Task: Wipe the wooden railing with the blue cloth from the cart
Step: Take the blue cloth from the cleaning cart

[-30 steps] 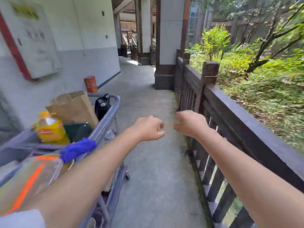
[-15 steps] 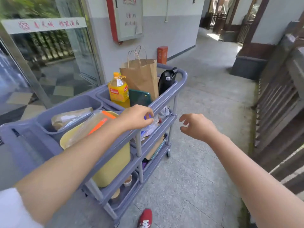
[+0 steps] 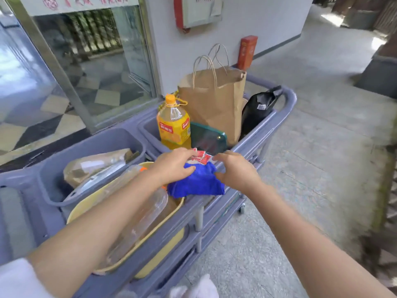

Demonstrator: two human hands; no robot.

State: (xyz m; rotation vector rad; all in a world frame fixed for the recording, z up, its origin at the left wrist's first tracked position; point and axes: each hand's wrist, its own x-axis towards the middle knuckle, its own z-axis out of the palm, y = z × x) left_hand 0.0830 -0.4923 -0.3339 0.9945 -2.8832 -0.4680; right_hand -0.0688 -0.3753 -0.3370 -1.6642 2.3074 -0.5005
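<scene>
Two hands [image 3: 174, 164] [image 3: 236, 171] meet over one blue cloth [image 3: 197, 183]. Beyond them stand one yellow bottle [image 3: 174, 123], one paper bag [image 3: 214, 97], one black bag [image 3: 257, 108] and one green lid [image 3: 207, 137]. Left of them sits one yellow basin [image 3: 154, 231].

**Bare forearms, white short sleeve**

Both arms are bare from the wrist up, with no watch, bracelet, ring or glove on the left hand [image 3: 171, 166] or the right hand [image 3: 236, 173]. A white sleeve [image 3: 19, 278] covers the left upper arm and ends above the elbow. The right arm is bare all the way to the frame's edge.
</scene>
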